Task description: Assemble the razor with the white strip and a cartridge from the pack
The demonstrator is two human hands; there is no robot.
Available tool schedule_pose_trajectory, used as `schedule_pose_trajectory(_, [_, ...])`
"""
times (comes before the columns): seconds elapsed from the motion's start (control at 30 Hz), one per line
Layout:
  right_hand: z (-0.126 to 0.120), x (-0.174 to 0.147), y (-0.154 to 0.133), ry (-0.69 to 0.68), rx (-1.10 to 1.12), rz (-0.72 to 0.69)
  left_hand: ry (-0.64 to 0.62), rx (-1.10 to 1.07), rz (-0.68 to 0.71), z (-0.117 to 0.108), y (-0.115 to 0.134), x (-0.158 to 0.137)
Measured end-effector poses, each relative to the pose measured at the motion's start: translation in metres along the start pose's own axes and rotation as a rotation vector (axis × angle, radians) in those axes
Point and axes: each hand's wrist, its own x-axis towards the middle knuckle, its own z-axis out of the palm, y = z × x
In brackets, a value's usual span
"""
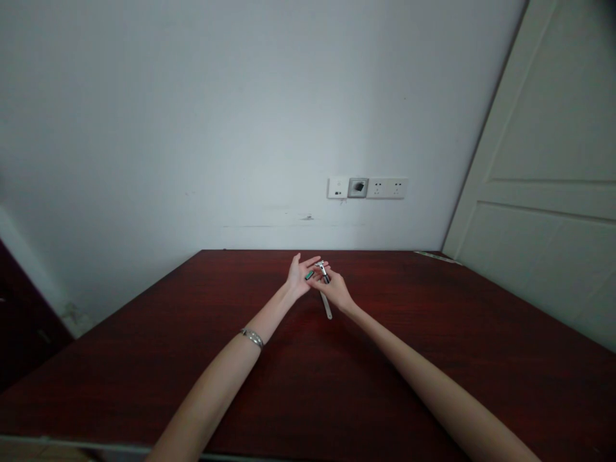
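Note:
My left hand (299, 276) is turned palm up with its fingers stretched out. On its palm lies a small green piece with a dark edge (309, 275), too small to name. Close against it, my right hand (335, 290) pinches a small tool with a silver T-shaped head and a dark handle (322, 267), held over the left fingers. The tool's exact kind cannot be made out. Below both hands, a thin light strip with a rounded, holed end (326, 307) shows, much like a steel ruler; its far part is hidden by the hands.
A dark red wooden table (231, 282) spans the view and meets a white wall. Sockets and switch plates (368, 188) sit low on that wall. To the right stands a pale panelled door (548, 212). A flat thin item (437, 257) lies at the table's far right edge.

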Motion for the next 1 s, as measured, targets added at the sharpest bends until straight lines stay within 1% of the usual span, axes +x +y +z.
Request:
schedule_pose_trajectory(0.17, [0.003, -0.003, -0.005, 0.043, -0.031, 0.01, 0.015, 0.002, 0.017, 0.002, 0.0, -0.001])
schedule_pose_trajectory(0.4, [0.007, -0.001, -0.009, 0.026, -0.08, -0.015, 0.017, 0.041, 0.03, -0.004, -0.002, 0.001])
schedule_pose_trajectory(0.5, [0.009, 0.0, -0.009, 0.03, -0.089, -0.018, 0.025, 0.08, 0.037, -0.006, -0.002, 0.004])
schedule_pose_trajectory(0.57, [0.009, 0.001, -0.007, 0.043, -0.112, -0.027, 0.054, 0.127, 0.053, -0.009, 0.002, 0.006])
schedule_pose_trajectory(0.63, [0.009, 0.002, -0.003, 0.055, -0.143, -0.031, 0.113, 0.172, 0.1, -0.014, 0.012, 0.008])
schedule_pose_trajectory(0.7, [0.008, 0.005, 0.004, 0.03, -0.187, -0.015, 0.199, 0.159, 0.188, -0.023, 0.027, 0.008])
schedule_pose_trajectory(0.8, [0.008, 0.01, 0.015, -0.07, -0.259, 0.016, 0.324, 0.077, 0.311, -0.039, 0.053, 0.006])
schedule_pose_trajectory(0.87, [0.009, 0.013, 0.02, -0.142, -0.288, 0.023, 0.406, 0.016, 0.36, -0.049, 0.068, 0.003])
schedule_pose_trajectory(0.93, [0.012, 0.015, 0.024, -0.214, -0.313, 0.052, 0.453, -0.033, 0.39, -0.055, 0.079, 0.0])
schedule_pose_trajectory(1.0, [0.016, 0.016, 0.025, -0.259, -0.351, 0.096, 0.474, -0.07, 0.397, -0.058, 0.085, -0.003])
